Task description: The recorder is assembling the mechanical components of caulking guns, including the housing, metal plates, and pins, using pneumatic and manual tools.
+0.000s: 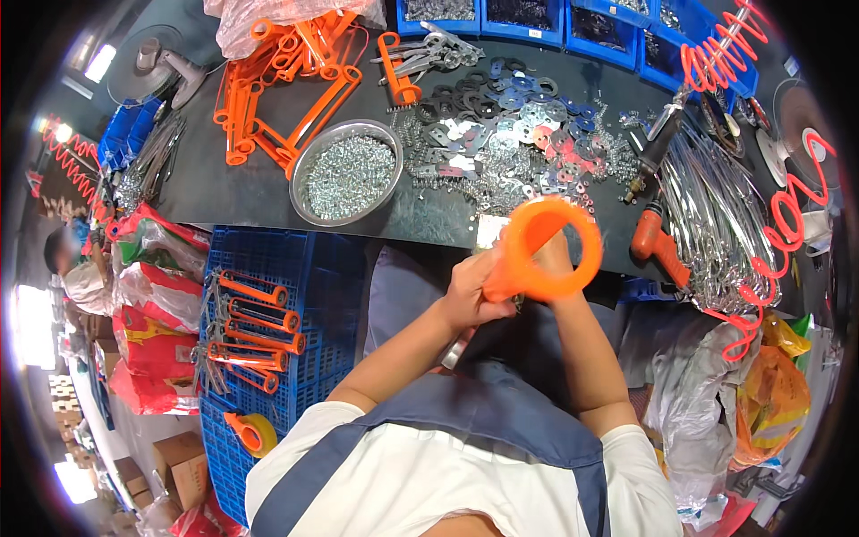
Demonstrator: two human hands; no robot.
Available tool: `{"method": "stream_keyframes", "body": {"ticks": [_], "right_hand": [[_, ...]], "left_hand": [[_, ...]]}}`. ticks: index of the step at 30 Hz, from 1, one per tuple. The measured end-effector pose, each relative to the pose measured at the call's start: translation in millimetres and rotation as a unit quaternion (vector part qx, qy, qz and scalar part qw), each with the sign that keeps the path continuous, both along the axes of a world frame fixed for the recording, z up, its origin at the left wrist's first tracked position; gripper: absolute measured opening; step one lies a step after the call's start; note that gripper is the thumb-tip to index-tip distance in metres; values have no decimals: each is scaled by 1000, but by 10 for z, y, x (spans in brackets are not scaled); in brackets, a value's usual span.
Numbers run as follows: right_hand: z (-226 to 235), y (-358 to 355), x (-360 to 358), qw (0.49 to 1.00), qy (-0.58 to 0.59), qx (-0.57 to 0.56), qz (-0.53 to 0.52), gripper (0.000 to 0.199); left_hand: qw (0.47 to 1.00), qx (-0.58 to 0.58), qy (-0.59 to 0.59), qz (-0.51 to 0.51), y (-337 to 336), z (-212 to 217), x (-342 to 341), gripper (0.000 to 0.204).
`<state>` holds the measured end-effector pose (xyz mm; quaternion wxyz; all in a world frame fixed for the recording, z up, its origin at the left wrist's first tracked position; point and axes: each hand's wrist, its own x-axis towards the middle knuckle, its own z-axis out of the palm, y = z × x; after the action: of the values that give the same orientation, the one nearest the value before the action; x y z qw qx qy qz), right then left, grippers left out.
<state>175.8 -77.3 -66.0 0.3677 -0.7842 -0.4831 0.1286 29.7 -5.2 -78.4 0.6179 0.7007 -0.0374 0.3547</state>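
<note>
An orange plastic handle with a large ring end (pixel 516 261) is raised close in front of me, at the table's front edge. My left hand (pixel 470 291) is closed around its lower left part. A flat metal piece (pixel 459 347) sticks out below that hand; I cannot tell whether it joins the orange part. My right hand (pixel 557 256) is behind the ring, partly visible through its hole, with its fingers hidden. Beyond them, loose flat metal plates and washers (pixel 510 134) lie heaped on the dark table (pixel 416 219).
A metal bowl of small silver fasteners (pixel 349 179) stands left, below piled orange handles (pixel 295 98). Blue bins (pixel 528 22) line the back. An orange power driver (pixel 658 242), long metal rods (pixel 716 206) and a red coiled hose (pixel 774 215) are right. Assembled orange pieces (pixel 259 331) rest on blue crates (pixel 327 313).
</note>
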Motion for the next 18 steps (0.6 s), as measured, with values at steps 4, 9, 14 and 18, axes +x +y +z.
{"method": "stream_keyframes", "body": {"ticks": [4, 9, 14, 18], "right_hand": [[263, -91, -82, 994, -15, 103, -40, 24], [863, -343, -155, 899, 269, 327, -110, 24], [1333, -172, -224, 877, -201, 408, 155, 30], [1443, -159, -203, 876, -304, 354, 126, 33]], "left_hand": [[994, -107, 1, 6, -24, 113, 114, 51], [993, -119, 4, 10, -42, 172, 100, 39], [993, -107, -35, 33, -51, 143, 160, 39], [998, -51, -2, 36, -6, 155, 135, 46]]}}
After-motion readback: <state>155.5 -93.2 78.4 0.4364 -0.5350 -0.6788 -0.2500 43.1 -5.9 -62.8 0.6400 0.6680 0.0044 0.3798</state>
